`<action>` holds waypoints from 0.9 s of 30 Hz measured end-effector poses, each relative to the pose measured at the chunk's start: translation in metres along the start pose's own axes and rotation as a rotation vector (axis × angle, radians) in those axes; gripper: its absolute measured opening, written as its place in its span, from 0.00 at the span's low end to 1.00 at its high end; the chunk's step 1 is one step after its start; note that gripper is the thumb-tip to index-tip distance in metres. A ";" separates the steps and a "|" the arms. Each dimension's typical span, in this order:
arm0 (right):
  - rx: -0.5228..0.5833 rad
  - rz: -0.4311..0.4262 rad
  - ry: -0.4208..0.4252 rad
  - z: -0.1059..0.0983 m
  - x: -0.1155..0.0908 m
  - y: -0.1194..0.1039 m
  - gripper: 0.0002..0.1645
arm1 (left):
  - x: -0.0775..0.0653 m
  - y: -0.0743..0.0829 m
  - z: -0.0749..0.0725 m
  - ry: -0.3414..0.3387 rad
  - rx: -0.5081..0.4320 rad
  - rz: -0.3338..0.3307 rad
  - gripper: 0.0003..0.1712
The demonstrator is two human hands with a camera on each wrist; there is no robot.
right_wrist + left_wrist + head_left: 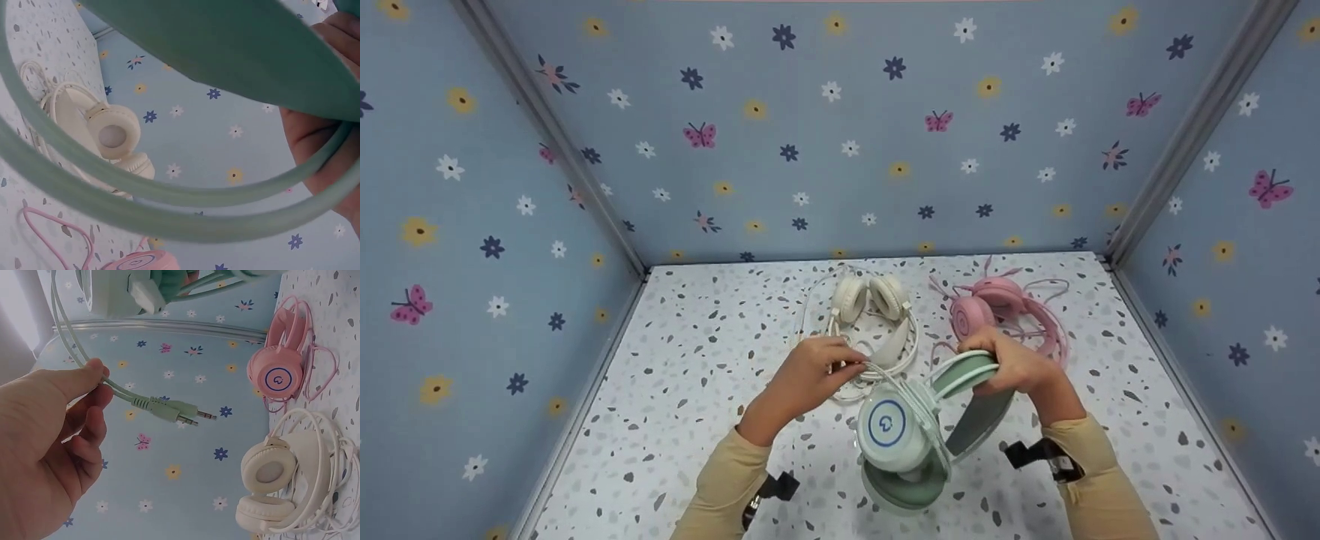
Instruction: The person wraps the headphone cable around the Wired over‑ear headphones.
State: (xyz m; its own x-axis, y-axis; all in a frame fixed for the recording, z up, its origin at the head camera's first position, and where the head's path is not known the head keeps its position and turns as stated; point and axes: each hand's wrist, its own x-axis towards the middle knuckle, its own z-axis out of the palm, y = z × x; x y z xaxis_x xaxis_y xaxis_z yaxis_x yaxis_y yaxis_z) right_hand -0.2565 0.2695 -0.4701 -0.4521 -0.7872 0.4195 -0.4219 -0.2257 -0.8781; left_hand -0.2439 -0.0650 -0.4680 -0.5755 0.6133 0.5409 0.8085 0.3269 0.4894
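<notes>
My right hand [1016, 364] grips the headband of a pair of green headphones [894, 435], holding it tilted over the near part of the table. One earcup faces up with a blue ring logo, and cable runs across the earcups. Between thumb and fingertips, my left hand [816, 371] pinches the green cable near its end. Two audio plugs [169, 410] stick out past those fingertips in the left wrist view. In the right wrist view, the green headband [225, 62] and its two thin bands fill much of the picture, with my fingers behind them.
White headphones [891, 300] with a coiled cable lie on the speckled table [697, 360] just beyond my left hand. Pink headphones [997, 300] with ear-like tips lie at the back right. Flower-patterned panels [825, 135] enclose the table at the back and both sides.
</notes>
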 end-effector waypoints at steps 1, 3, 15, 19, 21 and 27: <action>0.003 -0.003 0.014 0.000 0.000 0.001 0.11 | 0.000 -0.002 0.001 -0.015 -0.023 -0.016 0.06; 0.011 -0.005 0.036 0.001 0.000 0.002 0.12 | -0.001 -0.004 0.003 -0.050 -0.084 -0.052 0.07; -0.090 0.203 0.131 0.004 0.004 -0.003 0.12 | -0.003 -0.010 0.009 -0.184 -0.401 -0.336 0.10; -0.107 0.206 0.091 0.006 0.007 -0.002 0.12 | -0.001 -0.008 0.016 -0.179 -0.404 -0.393 0.10; -0.112 0.198 0.072 0.006 0.010 -0.002 0.11 | 0.002 -0.003 0.017 -0.175 -0.404 -0.413 0.10; -0.098 0.186 0.055 0.008 0.014 0.000 0.09 | 0.007 0.011 0.016 -0.199 -0.489 -0.392 0.10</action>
State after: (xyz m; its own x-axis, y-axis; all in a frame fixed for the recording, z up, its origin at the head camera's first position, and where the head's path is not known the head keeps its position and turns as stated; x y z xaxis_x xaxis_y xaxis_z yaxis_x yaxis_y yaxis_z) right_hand -0.2560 0.2540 -0.4662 -0.5699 -0.7773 0.2666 -0.4002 -0.0209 -0.9162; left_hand -0.2373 -0.0450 -0.4697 -0.7442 0.6519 0.1456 0.3671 0.2171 0.9045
